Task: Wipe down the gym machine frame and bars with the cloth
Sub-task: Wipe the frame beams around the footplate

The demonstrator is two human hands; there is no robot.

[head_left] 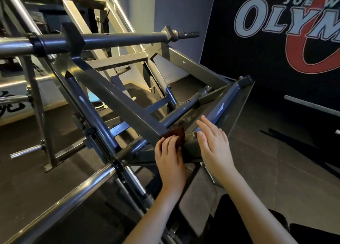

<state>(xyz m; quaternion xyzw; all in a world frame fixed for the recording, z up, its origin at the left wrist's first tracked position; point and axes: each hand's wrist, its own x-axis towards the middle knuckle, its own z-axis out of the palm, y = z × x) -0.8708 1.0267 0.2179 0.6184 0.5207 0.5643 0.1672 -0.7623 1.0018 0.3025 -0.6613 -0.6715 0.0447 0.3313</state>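
While the left hand (170, 151) presses the dark cloth (177, 133), fingers curled over it, on the near end of the diagonal frame tube (114, 94), the right hand (213, 144) lies flat alongside (contact unclear). Wiping is in hand. The next move likely calls for a firm stroke up the tube.

Head-worn wide view, forward-down, close.
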